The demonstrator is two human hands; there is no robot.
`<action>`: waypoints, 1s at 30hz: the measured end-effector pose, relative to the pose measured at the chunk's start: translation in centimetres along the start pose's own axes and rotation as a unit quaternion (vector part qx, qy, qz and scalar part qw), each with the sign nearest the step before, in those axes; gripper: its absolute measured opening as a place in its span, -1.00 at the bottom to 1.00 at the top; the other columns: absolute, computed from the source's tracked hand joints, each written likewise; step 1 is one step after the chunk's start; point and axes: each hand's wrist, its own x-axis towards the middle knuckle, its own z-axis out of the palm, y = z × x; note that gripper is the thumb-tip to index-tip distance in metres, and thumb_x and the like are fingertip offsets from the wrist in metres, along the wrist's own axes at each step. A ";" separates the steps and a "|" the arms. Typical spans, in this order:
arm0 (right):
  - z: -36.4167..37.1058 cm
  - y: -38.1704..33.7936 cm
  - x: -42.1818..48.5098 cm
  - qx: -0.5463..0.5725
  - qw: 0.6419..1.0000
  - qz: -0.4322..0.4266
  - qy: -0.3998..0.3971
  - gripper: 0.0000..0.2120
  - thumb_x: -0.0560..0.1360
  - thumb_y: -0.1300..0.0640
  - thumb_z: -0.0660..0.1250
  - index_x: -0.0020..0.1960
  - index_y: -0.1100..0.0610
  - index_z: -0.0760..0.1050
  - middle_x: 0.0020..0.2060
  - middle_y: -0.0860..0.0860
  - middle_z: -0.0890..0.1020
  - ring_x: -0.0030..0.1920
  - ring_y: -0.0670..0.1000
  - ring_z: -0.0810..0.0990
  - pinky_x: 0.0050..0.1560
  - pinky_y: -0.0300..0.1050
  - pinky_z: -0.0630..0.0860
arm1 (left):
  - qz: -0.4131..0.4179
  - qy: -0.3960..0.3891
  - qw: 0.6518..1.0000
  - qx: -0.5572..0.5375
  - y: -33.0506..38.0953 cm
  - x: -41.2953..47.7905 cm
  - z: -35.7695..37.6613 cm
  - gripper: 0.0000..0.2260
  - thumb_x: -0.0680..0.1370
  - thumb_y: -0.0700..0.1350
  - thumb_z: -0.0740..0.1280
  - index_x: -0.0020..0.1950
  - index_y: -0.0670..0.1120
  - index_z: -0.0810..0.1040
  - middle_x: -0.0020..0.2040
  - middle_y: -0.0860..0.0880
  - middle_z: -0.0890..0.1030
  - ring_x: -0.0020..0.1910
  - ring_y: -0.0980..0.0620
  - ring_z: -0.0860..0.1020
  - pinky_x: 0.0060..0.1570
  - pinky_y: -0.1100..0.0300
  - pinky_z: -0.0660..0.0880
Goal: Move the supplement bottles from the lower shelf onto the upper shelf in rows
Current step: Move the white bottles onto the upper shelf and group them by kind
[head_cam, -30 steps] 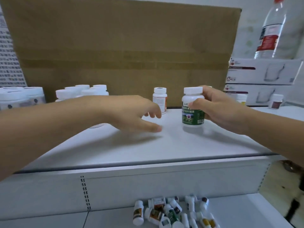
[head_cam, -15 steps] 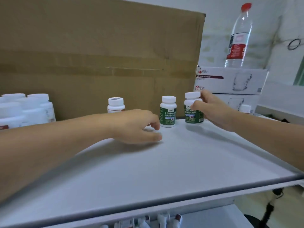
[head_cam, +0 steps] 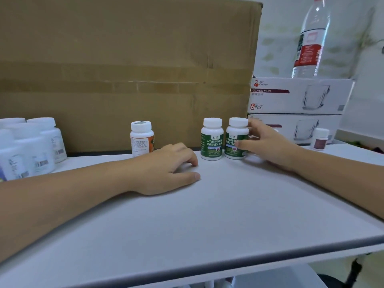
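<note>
Row barely begun on the upper shelf (head_cam: 207,215), centre frame: right hand (head_cam: 268,146) fingers grasp the second green bottle (head_cam: 235,142); left hand (head_cam: 166,167) rests released.

Soft, even light (edges perhaps warped)

Cropped and hidden
The water bottle (head_cam: 309,38) has its cap cropped by the top edge; the right hand (head_cam: 272,146) hides its fingertips behind a green bottle (head_cam: 231,140).
</note>
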 end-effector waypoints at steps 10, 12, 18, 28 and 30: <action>-1.0 -3.1 -1.1 -0.069 0.996 0.046 0.029 -0.65 0.54 0.10 0.33 0.26 0.01 0.30 0.10 -0.07 0.51 0.01 -0.07 0.54 0.08 -0.07 0.53 | -0.015 -0.033 0.998 0.044 1.3 -0.4 -1.1 -0.58 0.53 0.31 0.06 0.24 0.11 0.41 0.17 0.13 0.41 0.17 0.11 0.40 0.24 0.07 0.39; -2.0 -4.6 -2.2 -0.185 0.979 0.088 0.005 -0.64 0.51 -0.11 0.34 0.20 0.05 0.36 0.05 -0.05 0.52 0.01 0.01 0.53 0.10 -0.01 0.49 | -0.028 -0.076 0.993 0.090 2.0 -0.5 -2.1 -0.62 0.59 0.25 0.06 0.28 0.09 0.40 0.22 0.10 0.41 0.21 0.07 0.42 0.27 0.06 0.38; -2.4 -7.8 -8.4 -0.362 0.919 0.117 -0.101 -0.53 0.55 -0.09 0.30 0.42 -0.02 0.37 0.33 -0.04 0.46 0.23 -0.01 0.41 0.24 -0.14 0.29 | -0.095 -0.122 0.982 0.105 3.0 -3.7 -5.7 -0.60 0.56 0.28 0.14 0.33 0.15 0.38 0.22 0.20 0.45 0.21 0.10 0.45 0.25 0.13 0.41; 1.0 -12.5 -19.6 -0.350 0.931 0.034 -0.101 -0.77 0.47 -0.13 0.38 0.13 -0.21 0.51 0.05 -0.19 0.57 0.10 -0.12 0.56 0.19 -0.10 0.46 | -0.070 -0.030 0.995 0.066 4.5 -16.8 -7.6 -0.63 0.50 0.27 0.19 0.24 0.17 0.46 0.10 0.25 0.52 0.12 0.18 0.50 0.20 0.09 0.45; 2.1 -13.9 -22.1 -0.323 0.942 0.025 -0.090 -0.80 0.45 -0.11 0.42 0.07 -0.18 0.56 -0.01 -0.16 0.60 0.03 -0.13 0.58 0.09 -0.12 0.51 | -0.055 -0.014 0.996 0.075 5.5 -20.0 -7.7 -0.64 0.47 0.28 0.19 0.18 0.17 0.48 0.03 0.24 0.53 0.03 0.21 0.51 0.08 0.14 0.48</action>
